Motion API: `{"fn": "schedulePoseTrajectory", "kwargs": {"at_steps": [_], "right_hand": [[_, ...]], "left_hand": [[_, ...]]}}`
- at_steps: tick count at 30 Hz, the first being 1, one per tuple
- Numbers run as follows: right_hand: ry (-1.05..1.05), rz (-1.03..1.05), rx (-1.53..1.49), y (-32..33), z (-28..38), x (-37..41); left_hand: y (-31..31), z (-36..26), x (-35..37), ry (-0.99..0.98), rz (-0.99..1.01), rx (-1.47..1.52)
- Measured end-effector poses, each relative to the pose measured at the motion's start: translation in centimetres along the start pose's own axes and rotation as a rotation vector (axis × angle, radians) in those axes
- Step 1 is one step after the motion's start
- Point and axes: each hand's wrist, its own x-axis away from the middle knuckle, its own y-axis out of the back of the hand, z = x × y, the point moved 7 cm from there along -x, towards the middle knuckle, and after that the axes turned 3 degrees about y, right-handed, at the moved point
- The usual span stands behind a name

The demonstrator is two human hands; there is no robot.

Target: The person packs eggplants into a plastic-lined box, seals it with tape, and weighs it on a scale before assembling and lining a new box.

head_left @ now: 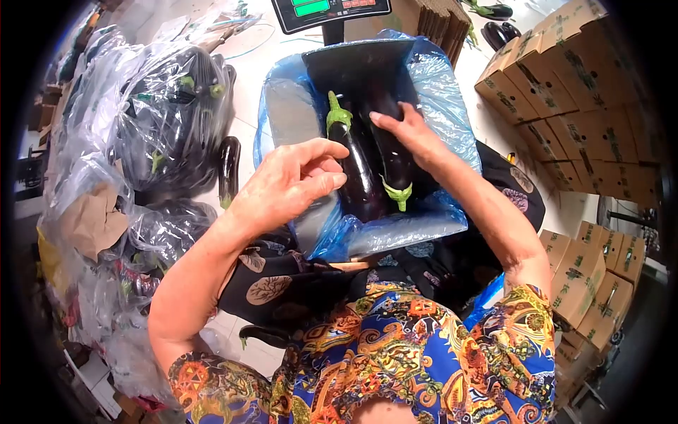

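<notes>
Two glossy dark eggplants lie side by side in a box [302,127] lined with blue plastic. The left eggplant [357,166] has its green cap towards the far side. On the right eggplant [395,159] the green cap points towards me. My left hand [293,177] hovers at the left eggplant's side, thumb and index finger apart, with nothing between them. My right hand [411,134] is on the right eggplant, its thumb across the top; most of its other fingers are hidden. Darker eggplant shapes beneath are hard to make out.
A scale display [332,10] stands behind the box. On the left, a large clear plastic bag [106,106] holds several eggplants, and a loose eggplant [229,169] lies beside it. Stacked cardboard cartons [565,92] rise at right. Another eggplant [265,335] lies on the floor near me.
</notes>
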Motion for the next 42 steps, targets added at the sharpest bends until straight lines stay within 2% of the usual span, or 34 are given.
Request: {"fn": "schedulePoseTrajectory", "kwargs": {"at_steps": [3,8,11,15,16,21,22,24,25,28,29,35,38,39,40,42], "right_hand": [[0.158,-0.079,0.549,0.2,0.6,0.2],[0.414,-0.027,0.639,0.0,-1.0,2.1],[0.419,-0.013,0.712,-0.6,-1.6,4.6],[0.296,0.016,0.888,-0.8,0.4,5.3],[0.444,-0.021,0.895,-0.6,0.4,5.5],[0.589,0.011,0.909,0.9,6.0,7.9],[0.556,-0.003,0.699,2.7,7.4,7.8],[0.356,0.006,0.605,4.4,6.9,7.0],[0.445,-0.012,0.636,4.8,6.6,6.7],[0.355,0.089,0.581,4.4,5.4,6.6],[0.422,0.07,0.575,4.0,5.7,6.9],[0.412,0.128,0.652,3.1,5.2,7.1],[0.413,0.125,0.636,3.1,4.9,7.2],[0.412,0.122,0.626,3.0,4.7,7.3],[0.422,0.126,0.646,2.9,4.6,7.3],[0.425,0.147,0.682,2.6,3.9,7.2]], "left_hand": [[0.2,-0.1,0.1,-0.004,-0.011,-0.031],[0.3,0.2,0.2,-0.002,-0.001,-0.025],[-0.2,-0.1,0.3,-0.018,0.017,-0.01],[-0.8,-0.4,0.0,-0.079,0.024,-0.155],[-0.9,-0.3,0.1,-0.092,0.007,-0.175],[-0.3,-0.8,0.5,-0.125,-0.027,-0.26],[-0.2,-0.9,0.1,-0.127,-0.04,-0.254],[0.1,-0.7,0.2,-0.125,-0.068,-0.236],[0.0,-0.2,-0.1,-0.116,-0.049,-0.214],[0.3,-0.2,-0.5,-0.173,-0.109,-0.28],[0.5,0.1,-0.9,-0.151,-0.131,-0.252],[2.2,1.1,-3.2,-0.085,-0.238,-0.178],[3.2,1.9,-5.2,0.033,-0.271,-0.121],[3.7,2.4,-6.0,0.041,-0.277,-0.219],[3.9,3.0,-6.6,0.031,-0.282,-0.157],[4.1,2.8,-7.8,0.024,-0.306,-0.266]]}}
